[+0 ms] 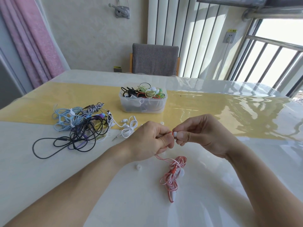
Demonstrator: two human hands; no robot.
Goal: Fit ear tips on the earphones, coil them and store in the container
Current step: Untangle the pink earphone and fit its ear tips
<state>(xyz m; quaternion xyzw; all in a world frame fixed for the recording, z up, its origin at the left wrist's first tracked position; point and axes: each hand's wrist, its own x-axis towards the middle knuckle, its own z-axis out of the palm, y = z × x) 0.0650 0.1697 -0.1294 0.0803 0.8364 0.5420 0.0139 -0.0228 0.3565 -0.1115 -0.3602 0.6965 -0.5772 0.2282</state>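
My left hand pinches the earbud end of a red-and-white earphone, whose cable trails down in a loose tangle on the table near me. My right hand holds a small white ear tip between thumb and fingers, right against the red earbud. The two hands touch at the fingertips. A loose clear ear tip lies on the table under my left wrist. A clear plastic container with several coiled earphones stands behind my hands.
A pile of tangled earphones in blue, black and purple lies at the left, with a coiled white pair beside it. A yellow runner crosses the glossy white table. A grey chair stands at the far edge.
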